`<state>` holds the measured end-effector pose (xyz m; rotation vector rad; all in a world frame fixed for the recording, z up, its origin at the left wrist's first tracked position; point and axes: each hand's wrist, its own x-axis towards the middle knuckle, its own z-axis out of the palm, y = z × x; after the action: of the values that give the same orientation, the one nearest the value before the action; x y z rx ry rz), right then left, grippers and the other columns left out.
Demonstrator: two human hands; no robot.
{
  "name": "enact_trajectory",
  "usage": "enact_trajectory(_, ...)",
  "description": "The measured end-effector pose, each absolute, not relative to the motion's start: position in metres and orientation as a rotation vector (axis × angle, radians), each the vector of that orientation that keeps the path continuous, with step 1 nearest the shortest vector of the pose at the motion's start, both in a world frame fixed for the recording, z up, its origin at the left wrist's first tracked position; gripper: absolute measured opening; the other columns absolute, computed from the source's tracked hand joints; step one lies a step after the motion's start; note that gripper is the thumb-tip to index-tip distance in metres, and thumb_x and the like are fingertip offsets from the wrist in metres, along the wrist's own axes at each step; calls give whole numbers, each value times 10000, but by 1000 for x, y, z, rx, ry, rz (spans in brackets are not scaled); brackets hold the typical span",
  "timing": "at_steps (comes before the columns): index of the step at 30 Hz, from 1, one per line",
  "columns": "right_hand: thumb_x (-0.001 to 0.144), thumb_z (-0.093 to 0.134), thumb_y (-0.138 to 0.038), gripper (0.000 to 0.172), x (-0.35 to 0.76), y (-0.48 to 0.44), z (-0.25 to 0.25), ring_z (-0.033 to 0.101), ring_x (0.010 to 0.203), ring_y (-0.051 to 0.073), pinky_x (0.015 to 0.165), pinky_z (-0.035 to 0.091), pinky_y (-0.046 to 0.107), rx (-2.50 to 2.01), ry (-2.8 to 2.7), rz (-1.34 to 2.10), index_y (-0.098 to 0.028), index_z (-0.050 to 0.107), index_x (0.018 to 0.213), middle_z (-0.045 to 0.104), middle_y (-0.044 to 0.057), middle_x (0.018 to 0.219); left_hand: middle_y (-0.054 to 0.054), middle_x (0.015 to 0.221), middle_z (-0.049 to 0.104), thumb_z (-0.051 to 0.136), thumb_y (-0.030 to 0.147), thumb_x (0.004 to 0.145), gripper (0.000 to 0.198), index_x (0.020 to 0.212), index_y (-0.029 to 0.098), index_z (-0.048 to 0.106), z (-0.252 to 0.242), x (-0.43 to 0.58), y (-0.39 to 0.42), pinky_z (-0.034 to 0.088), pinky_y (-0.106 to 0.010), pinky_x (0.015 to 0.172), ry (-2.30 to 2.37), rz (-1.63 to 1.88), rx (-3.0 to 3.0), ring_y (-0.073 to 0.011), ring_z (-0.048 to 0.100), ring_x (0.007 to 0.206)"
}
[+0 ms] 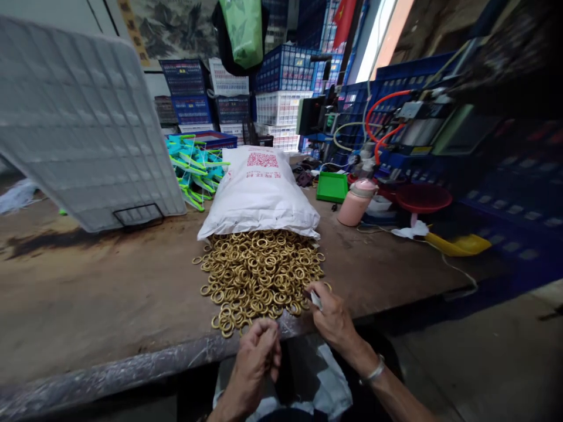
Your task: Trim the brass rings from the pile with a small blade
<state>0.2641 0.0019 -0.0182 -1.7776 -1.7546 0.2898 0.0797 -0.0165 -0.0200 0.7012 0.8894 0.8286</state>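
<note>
A heap of gold-coloured rings (pixel 264 269) spills from the mouth of a white sack (pixel 259 199) lying on the table. My right hand (pixel 334 319) is at the heap's right front edge, its fingers closed on a small whitish flat piece (pixel 316 300). A few rings lie right by those fingertips. Just off the table's front edge, my left hand (pixel 257 360) is closed with curled fingers, and what it may hold is hidden. Below and between the hands is a pale bag or cloth (pixel 328 381), partly covered.
A white plastic crate (pixel 88 123) stands tilted on the left of the wooden table (pixel 132 293). Behind are teal and green hangers (pixel 196 167). To the right are a green tray (pixel 332 187), a pink bottle (pixel 357 202), a red dish (pixel 423 198) and a yellow scoop (pixel 460 243).
</note>
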Motion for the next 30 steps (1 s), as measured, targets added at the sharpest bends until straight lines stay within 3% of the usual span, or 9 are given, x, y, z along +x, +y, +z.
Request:
enact_trajectory(3, 742, 397, -134, 125, 234, -9, -17, 531, 653, 142, 605, 375, 235, -1564, -1868, 509, -215, 478, 792, 561, 7, 703, 84, 470, 413, 531, 475, 724, 367, 923, 171, 484, -21, 76, -11, 246, -143, 329, 974, 828, 816, -40, 312, 348)
enact_trajectory(8, 769, 429, -227, 71, 203, -13, -19, 512, 653, 130, 622, 382, 234, -1457, -1793, 728, -210, 498, 769, 552, -2, 699, 82, 446, 359, 515, 448, 740, 296, 686, 157, 496, -18, 66, -9, 223, -161, 365, 1004, 866, 939, -39, 270, 367)
enact_trajectory(14, 802, 377, -452, 332, 193, -13, -18, 421, 529, 92, 509, 345, 204, -1492, -1468, 1138, -190, 460, 616, 462, -39, 554, 24, 547, 487, 525, 350, 746, 230, 630, 154, 559, -13, 62, -11, 344, -199, 529, 1088, 1030, 1171, -95, 419, 517)
enact_trajectory(18, 799, 333, -518, 399, 192, -14, -23, 279, 388, 65, 396, 244, 196, -1518, -1252, 1399, -195, 426, 584, 333, -78, 449, -8, 624, 559, 487, 317, 774, 224, 656, 163, 598, -14, 62, -12, 369, -228, 636, 1055, 1061, 1314, -133, 485, 622)
enact_trajectory(20, 787, 351, -509, 378, 192, -14, -25, 263, 384, 63, 394, 235, 196, -1519, -1231, 1407, -197, 427, 586, 318, -82, 446, -6, 614, 546, 496, 324, 769, 227, 649, 158, 594, -13, 62, -13, 363, -222, 615, 1040, 1023, 1292, -123, 468, 600)
enact_trajectory(25, 732, 446, -408, 238, 192, -11, -18, 389, 510, 89, 503, 327, 204, -1526, -1313, 1222, -193, 439, 629, 424, -56, 541, 45, 529, 420, 507, 406, 750, 271, 707, 142, 550, -11, 60, -14, 255, -179, 420, 993, 832, 1066, -56, 321, 426)
enact_trajectory(30, 745, 445, -377, 218, 192, -12, -14, 426, 611, 106, 595, 352, 214, -1548, -1459, 1092, -188, 462, 639, 450, -43, 609, 62, 516, 404, 511, 470, 730, 315, 692, 160, 475, -15, 59, -15, 229, -162, 385, 974, 765, 983, -38, 312, 395)
